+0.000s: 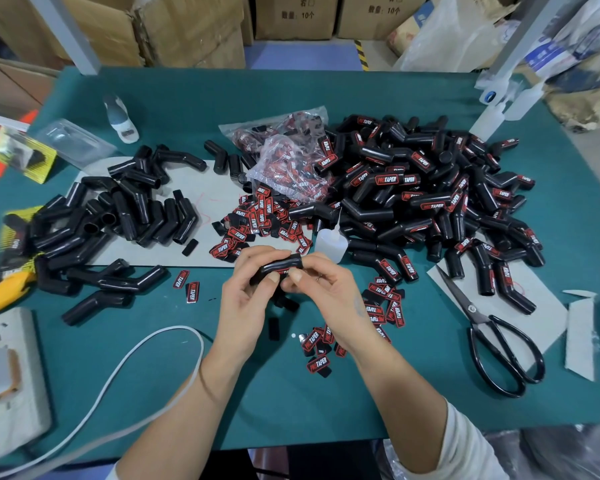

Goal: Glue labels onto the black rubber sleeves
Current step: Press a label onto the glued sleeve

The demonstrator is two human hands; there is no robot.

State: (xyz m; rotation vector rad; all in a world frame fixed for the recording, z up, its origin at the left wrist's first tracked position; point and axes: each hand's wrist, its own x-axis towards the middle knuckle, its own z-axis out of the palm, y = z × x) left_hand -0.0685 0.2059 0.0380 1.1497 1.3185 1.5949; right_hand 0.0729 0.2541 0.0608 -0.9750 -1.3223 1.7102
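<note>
Both hands' fingers (pixel 274 277) around sleeve (pixel 280 266).

Glossy black rubber sleeves (pixel 430 188) lie on a matt green cloth-like table cover (pixel 326 393) beside shiny black-handled metal scissors (pixel 492 327).

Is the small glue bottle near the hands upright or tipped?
Upright: the glue bottle stands on its base on the table, nozzle pointing up.

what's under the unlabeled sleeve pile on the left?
The unlabeled sleeve pile lies mostly on a grey cardboard sheet, which rests on the green table mat. At the far left, some sleeves overlap yellow packaging. Anything beneath the pile's middle is covered.
</note>
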